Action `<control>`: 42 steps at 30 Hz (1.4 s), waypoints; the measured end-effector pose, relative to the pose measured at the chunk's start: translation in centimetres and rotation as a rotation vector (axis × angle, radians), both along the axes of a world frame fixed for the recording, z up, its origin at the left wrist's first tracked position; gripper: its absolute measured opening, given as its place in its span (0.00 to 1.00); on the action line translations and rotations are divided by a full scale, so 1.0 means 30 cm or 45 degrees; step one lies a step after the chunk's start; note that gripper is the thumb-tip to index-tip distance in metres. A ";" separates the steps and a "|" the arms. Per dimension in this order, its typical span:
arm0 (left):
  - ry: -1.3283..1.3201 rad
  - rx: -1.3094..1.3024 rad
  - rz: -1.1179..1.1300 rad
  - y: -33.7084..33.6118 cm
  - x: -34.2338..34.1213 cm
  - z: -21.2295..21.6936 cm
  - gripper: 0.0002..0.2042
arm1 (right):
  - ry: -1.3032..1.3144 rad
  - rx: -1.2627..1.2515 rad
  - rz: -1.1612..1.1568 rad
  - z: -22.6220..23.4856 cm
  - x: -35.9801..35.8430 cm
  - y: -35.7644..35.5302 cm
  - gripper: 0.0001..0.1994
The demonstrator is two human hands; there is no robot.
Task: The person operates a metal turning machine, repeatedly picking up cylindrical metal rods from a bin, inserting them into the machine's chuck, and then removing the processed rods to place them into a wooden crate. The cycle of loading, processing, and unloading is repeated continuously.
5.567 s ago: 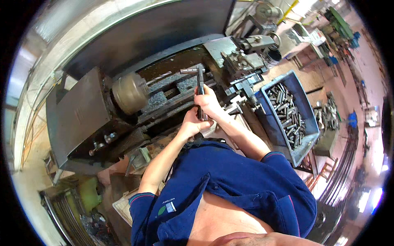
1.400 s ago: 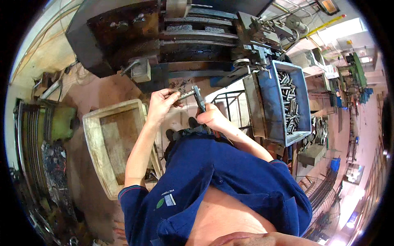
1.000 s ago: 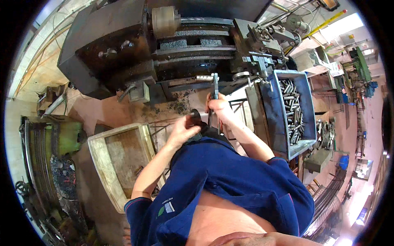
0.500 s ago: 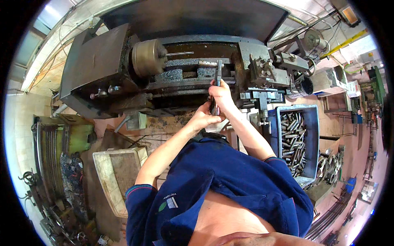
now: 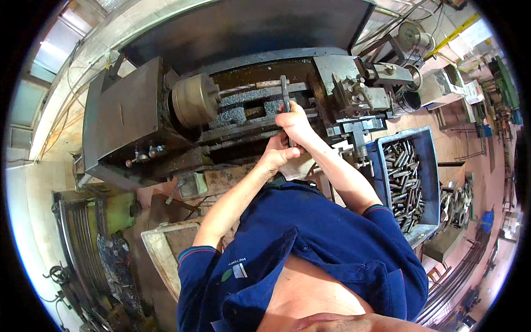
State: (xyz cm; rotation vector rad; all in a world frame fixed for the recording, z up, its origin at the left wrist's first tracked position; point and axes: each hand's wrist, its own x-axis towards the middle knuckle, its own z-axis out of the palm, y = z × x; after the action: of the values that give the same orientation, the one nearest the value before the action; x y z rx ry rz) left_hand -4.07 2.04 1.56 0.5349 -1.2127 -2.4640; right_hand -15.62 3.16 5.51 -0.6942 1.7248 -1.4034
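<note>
Nearest to us is our own dark blue shirt [image 5: 310, 249], and from it both forearms rise toward the machine. Our left hand [image 5: 275, 157] is curled shut around the lower end of a slim metal rod [image 5: 285, 102], and our right hand [image 5: 296, 123] grips the same rod a little higher, so the two hands sit one over the other, touching. We think this double grip is there to keep the rod steady, because its free upper end reaches out over the lathe bed [image 5: 260, 108], where there is nothing to rest it on. The rod stands nearly upright in the picture, and its tip lies near the rough grey ways of the bed; whether it touches the metal there, we cannot tell, since the view bends and the part is small.

Just to the left of the hands, at the same depth, is the round brass-coloured chuck [image 5: 193, 100], fixed on the big grey headstock [image 5: 124, 127]. The rod is held to the right of the chuck, apart from it, not inside it. To the right of the hands stands the tool carriage [image 5: 354, 102] with its levers.

Lower right, beside our right elbow, a blue crate [image 5: 423, 144] holds many short steel bars [image 5: 404, 182] lying loose; it probably stands there so that pieces are within reach of the machine. Lower left, on the floor, is a pale shallow tray [image 5: 157, 260].
</note>
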 end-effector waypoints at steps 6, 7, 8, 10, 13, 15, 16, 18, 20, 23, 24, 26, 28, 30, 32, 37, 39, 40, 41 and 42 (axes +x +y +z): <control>0.000 -0.024 0.002 -0.029 0.039 -0.022 0.30 | 0.023 0.052 0.010 -0.028 0.036 -0.052 0.11; -0.001 -0.034 0.010 -0.036 0.047 -0.025 0.31 | 0.072 0.059 0.015 -0.038 0.045 -0.064 0.11; -0.002 -0.044 0.019 -0.043 0.056 -0.029 0.31 | 0.051 0.102 0.027 -0.045 0.054 -0.073 0.11; -0.019 -0.084 0.056 -0.058 0.091 -0.067 0.32 | 0.003 0.181 0.050 -0.008 0.092 -0.092 0.12; -0.021 -0.059 0.137 -0.066 0.138 -0.024 0.30 | 0.135 0.154 0.129 -0.015 0.141 -0.134 0.12; -0.031 -0.049 0.162 -0.081 0.160 -0.018 0.28 | 0.066 0.173 0.175 0.021 0.167 -0.146 0.11; 0.000 -0.027 0.149 -0.083 0.155 -0.012 0.28 | 0.015 0.152 0.146 0.034 0.171 -0.142 0.11; 0.054 0.016 0.120 -0.069 0.124 0.004 0.27 | -0.094 0.110 0.086 0.037 0.153 -0.117 0.10; 0.047 0.068 0.093 -0.056 0.104 -0.040 0.19 | -0.098 0.059 0.032 -0.038 0.112 -0.102 0.10; 0.013 0.065 0.067 -0.077 0.132 -0.047 0.23 | 0.000 0.076 0.042 -0.021 0.142 -0.114 0.10; 0.006 0.085 0.037 -0.095 0.152 -0.056 0.29 | 0.086 0.118 0.068 0.002 0.163 -0.128 0.10; -0.059 -0.021 0.029 -0.108 0.164 -0.066 0.26 | 0.085 0.088 0.120 -0.026 0.177 -0.153 0.11; -0.101 -0.048 -0.003 -0.118 0.166 -0.063 0.25 | -0.048 0.103 0.098 -0.018 0.171 -0.139 0.11; 0.007 -0.084 0.006 -0.087 0.123 -0.049 0.23 | -0.243 0.013 -0.005 0.003 0.147 -0.104 0.11; 0.031 -0.034 0.006 -0.085 0.123 -0.074 0.26 | -0.106 0.142 0.013 0.003 0.141 -0.105 0.12; -0.036 -0.113 0.006 -0.124 0.174 -0.031 0.22 | 0.002 0.139 0.121 0.001 0.182 -0.152 0.12; -0.029 -0.088 -0.017 -0.120 0.171 -0.027 0.23 | -0.113 0.201 0.101 0.037 0.179 -0.136 0.11; -0.017 -0.050 -0.049 -0.112 0.155 -0.029 0.25 | -0.181 0.218 0.075 0.053 0.171 -0.119 0.11; -0.023 -0.071 -0.031 -0.097 0.143 -0.057 0.28 | -0.172 0.057 0.009 0.014 0.158 -0.109 0.10; 0.058 0.041 -0.071 -0.093 0.137 -0.047 0.28 | -0.145 0.093 -0.010 0.026 0.144 -0.101 0.09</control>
State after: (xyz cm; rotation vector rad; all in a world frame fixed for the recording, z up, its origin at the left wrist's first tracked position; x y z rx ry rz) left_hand 0.03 -0.75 0.15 0.4569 -1.1876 -2.5321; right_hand -11.29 0.12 6.31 -0.5575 1.6821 -1.3518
